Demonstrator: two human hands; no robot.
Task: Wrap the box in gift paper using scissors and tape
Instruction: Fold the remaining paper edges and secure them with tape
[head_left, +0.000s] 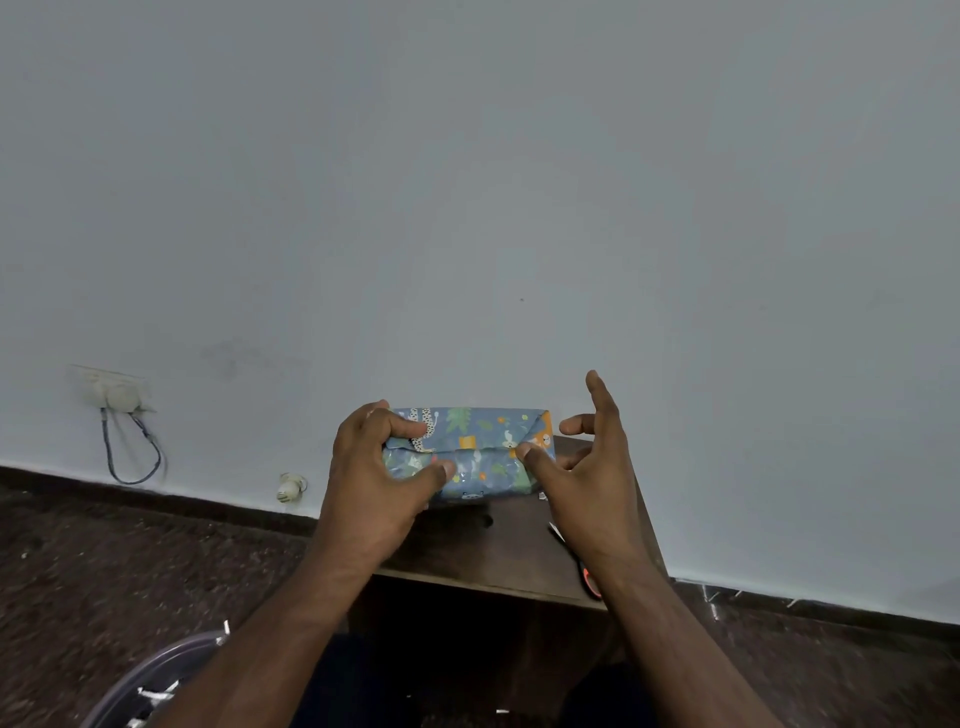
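Fingers (410, 428) of the left hand (374, 467) clamp the wrapped box's (470, 452) left end on the small wooden surface (498, 551); the right hand (592, 467) hovers spread, thumb touching. Glossy paper looks slippery, so grip the ends. Scissors (576, 561) lie near the right edge, leaving little room.

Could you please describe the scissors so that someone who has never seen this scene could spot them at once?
Start at the small brown table standing against the pale wall. On its right part, nearer than the wrapped box, lie the scissors, partly hidden under the right hand and wrist. Their orange-red handle at the table's near edge sets them apart.
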